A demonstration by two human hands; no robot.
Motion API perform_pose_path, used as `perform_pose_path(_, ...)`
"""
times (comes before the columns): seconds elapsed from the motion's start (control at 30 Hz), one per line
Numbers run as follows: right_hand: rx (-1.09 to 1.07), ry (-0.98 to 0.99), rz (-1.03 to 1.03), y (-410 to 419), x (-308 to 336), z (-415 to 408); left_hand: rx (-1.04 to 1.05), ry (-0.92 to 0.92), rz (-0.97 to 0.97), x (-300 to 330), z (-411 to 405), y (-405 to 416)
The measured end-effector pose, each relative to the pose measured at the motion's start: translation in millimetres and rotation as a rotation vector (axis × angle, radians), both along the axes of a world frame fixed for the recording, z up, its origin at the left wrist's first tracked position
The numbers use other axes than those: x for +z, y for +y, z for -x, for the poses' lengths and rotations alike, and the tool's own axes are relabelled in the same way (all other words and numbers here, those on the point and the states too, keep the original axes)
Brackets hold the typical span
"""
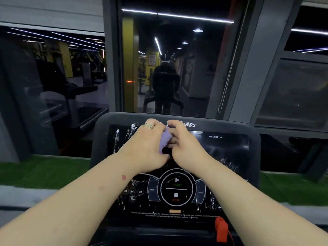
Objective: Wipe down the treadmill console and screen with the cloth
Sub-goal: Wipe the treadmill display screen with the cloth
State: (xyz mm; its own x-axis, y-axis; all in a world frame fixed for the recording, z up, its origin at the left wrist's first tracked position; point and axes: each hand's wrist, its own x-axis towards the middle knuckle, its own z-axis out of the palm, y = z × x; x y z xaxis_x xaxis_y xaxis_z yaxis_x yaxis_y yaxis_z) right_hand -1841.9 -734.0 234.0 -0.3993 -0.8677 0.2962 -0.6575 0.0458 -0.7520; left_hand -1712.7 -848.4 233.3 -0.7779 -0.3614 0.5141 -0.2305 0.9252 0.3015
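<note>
The left hand (pixel 148 144), with 2 thin rings on 1 finger, curls its fingers round the left side of a small purple cloth (pixel 166 141), and the right hand (pixel 184 144) pinches the same cloth from the other side, so the cloth sits bunched between the 2 hands, over the upper middle of the screen (pixel 229 144). Only a narrow strip of the cloth shows; the rest is hidden behind the fingers, and whether it touches the glass cannot be told. White streaks and smears mark the left part of the screen and run down over the console (pixel 99 135) below it, around the round start and stop dial (pixel 176 188). The small print under the dial is too blurred to read, and the brand name on the top rim is half covered by the right hand. An orange safety clip (pixel 221 229) hangs at the lower right of the console
</note>
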Motion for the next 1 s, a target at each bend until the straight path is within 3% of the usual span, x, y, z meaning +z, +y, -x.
perform_pose_path(0.07,0.044,0.018,-0.04,-5.7,1.3,-4.7,0.068,0.022,0.11,-1.9,-5.5,-4.7)
perform_pose_path(0.17,-0.052,0.376,-0.092,-9.9,19.8,-9.4,0.152,0.037,0.282,-2.4,-17.1,-12.0)
perform_pose_path(0.3,-0.205,0.87,0.122,-35.1,48.0,-7.8,0.212,0.003,0.244,-12.9,-33.3,-27.7)
perform_pose_path(0.37,-0.229,1.001,0.1,-56.0,51.2,-1.2,0.237,0.021,0.239,-18.1,-37.8,-34.5)
perform_pose_path(0.5,-0.308,0.99,-0.076,-76.9,40.8,9.1,0.331,0.038,0.241,-43.2,-37.2,-21.9)
perform_pose_path(0.67,-0.373,1.027,-0.057,-80.1,33.6,10.3,0.289,0.035,0.306,-45.8,-37.9,-28.6)
perform_pose_path(0.8,-0.376,1.06,-0.065,-82.5,33.1,13.0,0.401,0.164,0.209,-38.0,-31.3,-38.6)
perform_pose_path(0.93,-0.372,1.048,-0.043,-84.2,31.9,15.3,0.259,0.027,0.304,-52.4,-30.2,-15.3)
perform_pose_path(1.0,-0.374,1.052,-0.041,-83.9,31.9,15.3,0.343,0.129,0.251,-29.6,-35.5,-38.3)
